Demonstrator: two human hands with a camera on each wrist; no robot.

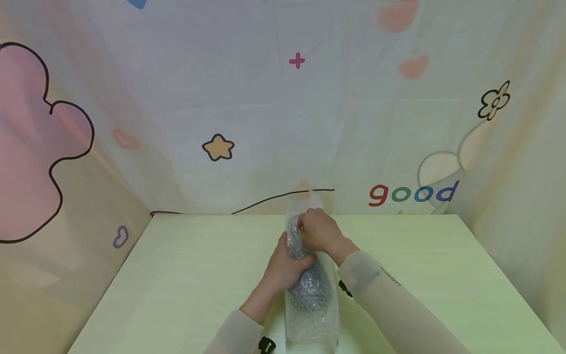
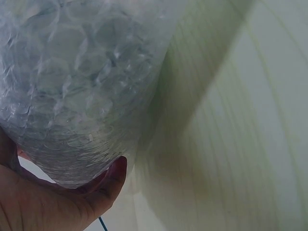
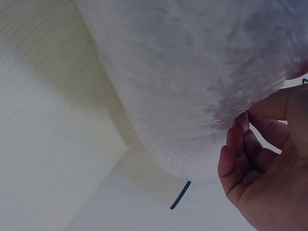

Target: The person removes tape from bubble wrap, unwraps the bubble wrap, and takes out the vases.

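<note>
A long object wrapped in clear bubble wrap [image 1: 311, 329] lies lengthwise at the table's middle. Through the layers its dark, bottle-like form shows, slim toward the far end and wider nearer me; what it is stays hidden. My left hand [image 1: 283, 265] grips the slim part from the left, its thumb across the top. In the left wrist view that hand [image 2: 53, 202] curls under the wrap. Farther up, my right hand [image 1: 320, 231] pinches the film near the far end. Seen from the right wrist, thumb and fingertips meet at the edge of the wrap [image 3: 183, 96].
The pale wood-grain table [image 1: 190, 280] spreads to both sides of the wrap. Behind it hangs a printed cloth backdrop [image 1: 265, 108], which also closes in the left and right sides. The wrap's far end reaches the table's back edge.
</note>
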